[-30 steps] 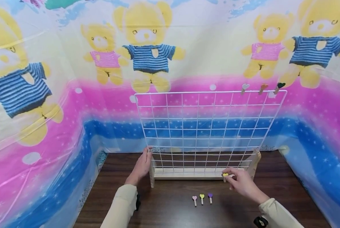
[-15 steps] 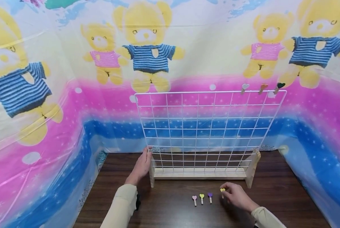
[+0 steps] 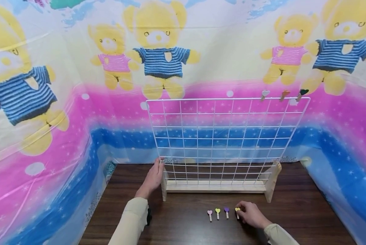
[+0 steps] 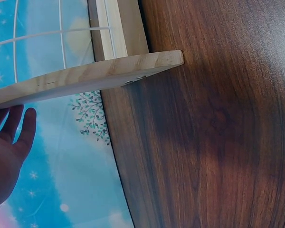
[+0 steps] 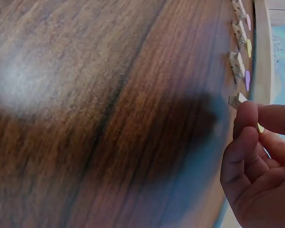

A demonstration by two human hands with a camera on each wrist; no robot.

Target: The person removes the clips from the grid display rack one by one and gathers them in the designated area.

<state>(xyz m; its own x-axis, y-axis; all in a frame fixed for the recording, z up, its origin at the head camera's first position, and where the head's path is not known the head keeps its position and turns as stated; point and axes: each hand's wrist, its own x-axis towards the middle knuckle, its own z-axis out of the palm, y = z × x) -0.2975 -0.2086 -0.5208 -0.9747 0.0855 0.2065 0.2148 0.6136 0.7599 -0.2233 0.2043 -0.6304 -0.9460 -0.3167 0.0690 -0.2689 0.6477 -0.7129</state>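
Observation:
My right hand (image 3: pixel 251 214) pinches a small wooden clothespin with a yellow heart (image 3: pixel 237 209) between thumb and fingers, low over the table. In the right wrist view, the wooden end of that clothespin (image 5: pixel 236 100) sticks out past the fingertips. Beside it lie three clothespins in a row, with a purple heart (image 3: pixel 227 210), a yellow-green heart (image 3: pixel 218 211) and a pink heart (image 3: pixel 209 213). My left hand (image 3: pixel 152 177) touches the left wooden upright of the stand (image 4: pixel 147 64), its visible fingers fairly straight against the outer face. A white wire grid (image 3: pixel 213 138) rises from this stand.
Clipped to the grid's top right are clothespins with a white heart (image 3: pixel 265 93), an orange heart (image 3: pixel 285 93) and a dark green heart (image 3: pixel 304 92). A bear-printed cloth (image 3: pixel 225 51) surrounds the dark wooden table (image 3: pixel 183 224) at the back and sides.
My right hand has come down and left from near the stand's base with the yellow-heart clothespin, to the right end of the row. The left hand stays at the upright.

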